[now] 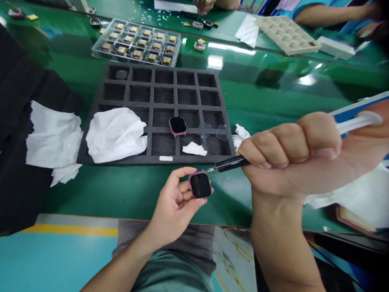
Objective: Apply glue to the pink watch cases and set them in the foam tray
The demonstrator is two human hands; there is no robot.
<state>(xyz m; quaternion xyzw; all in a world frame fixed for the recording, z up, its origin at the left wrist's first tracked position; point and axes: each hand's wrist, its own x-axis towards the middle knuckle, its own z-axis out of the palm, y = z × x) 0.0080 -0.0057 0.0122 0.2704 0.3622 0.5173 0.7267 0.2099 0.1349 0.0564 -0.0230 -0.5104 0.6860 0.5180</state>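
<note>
My left hand holds a purple-framed watch case with a dark screen by its edges, screen up. In a closed fist, my right hand grips a black tool, its thin metal tip at the upper right edge of the case. A white rod shows beyond the fist; its link to the tool is hidden. Behind my hands, a second purple watch case rests across the dividers of a black foam tray. A small crumpled white cloth lies in the tray's front row.
White cloths cover the tray's left side. A clear tray of small parts sits behind it. Black foam stands at left. Across the green table are a beige tray and other people's hands and arms.
</note>
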